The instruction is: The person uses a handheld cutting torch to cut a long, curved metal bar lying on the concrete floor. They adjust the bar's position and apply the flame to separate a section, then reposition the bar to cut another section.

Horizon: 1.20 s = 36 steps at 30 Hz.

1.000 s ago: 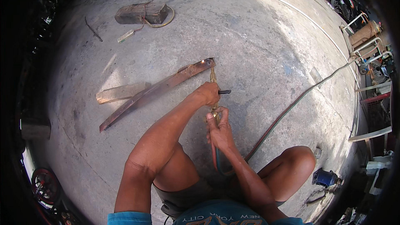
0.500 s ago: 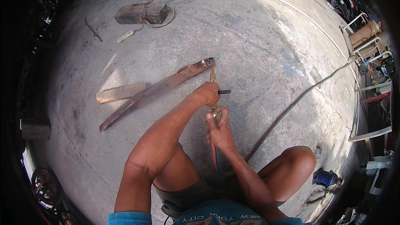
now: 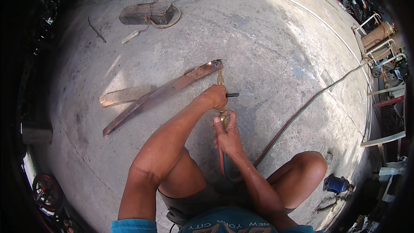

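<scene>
A brass gas torch [image 3: 221,79] points away from me, its tip touching or close to the far right end of a rusty steel bar [image 3: 166,88]. A small bright glow shows on the bar near that end. My left hand [image 3: 215,96] is closed round the torch's front body, and a short black rod [image 3: 233,95] sticks out to the right beside its fingers. Closer to me, my right hand [image 3: 227,134] grips the rear of the torch by its brass fittings. Red and green hoses [image 3: 297,114] run from its rear, past my leg and off to the right.
The bar leans over a wooden block [image 3: 123,96] on the concrete floor [image 3: 258,47]. Farther off lies a dark timber block [image 3: 146,14] with cord round it. A blue metal part [image 3: 337,184] stands by my right knee. A wheeled cart [image 3: 381,45] is at right.
The glow on the bar looks smaller and has shifted very slightly. A person's legs show more at the far top right. Both my hands and the torch hold their place.
</scene>
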{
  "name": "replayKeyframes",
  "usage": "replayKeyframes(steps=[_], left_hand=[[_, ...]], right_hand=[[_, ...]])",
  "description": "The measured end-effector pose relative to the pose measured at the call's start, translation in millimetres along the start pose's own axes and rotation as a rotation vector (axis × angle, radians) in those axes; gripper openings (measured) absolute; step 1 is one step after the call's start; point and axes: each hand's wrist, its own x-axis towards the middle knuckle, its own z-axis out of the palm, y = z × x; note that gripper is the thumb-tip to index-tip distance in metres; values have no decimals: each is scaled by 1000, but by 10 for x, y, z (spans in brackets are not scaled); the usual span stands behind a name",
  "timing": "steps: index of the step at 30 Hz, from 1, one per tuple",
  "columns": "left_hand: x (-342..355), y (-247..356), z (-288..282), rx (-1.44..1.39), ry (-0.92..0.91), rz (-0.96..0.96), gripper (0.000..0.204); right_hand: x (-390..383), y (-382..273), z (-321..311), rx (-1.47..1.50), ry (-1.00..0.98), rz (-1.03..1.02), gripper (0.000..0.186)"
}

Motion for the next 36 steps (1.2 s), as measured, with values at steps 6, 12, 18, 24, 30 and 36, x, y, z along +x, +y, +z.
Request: replayKeyframes(steps=[6, 12, 18, 24, 30, 36], left_hand=[[-4, 18, -7, -1, -2, 2, 29], [22, -18, 6, 3, -14, 29, 30], [73, -94, 70, 68, 27, 81, 31], [37, -45, 14, 21, -29, 43, 32], [28, -53, 23, 14, -8, 46, 31], [41, -41, 29, 25, -14, 41, 31]], right_hand=[[0, 9, -3, 15, 3, -21, 39], [12, 27, -2, 30, -4, -11, 39], [20, 48, 4, 43, -12, -2, 39], [14, 38, 1, 55, -8, -12, 39], [13, 33, 9, 61, -15, -2, 37], [21, 53, -11, 78, -14, -4, 40]])
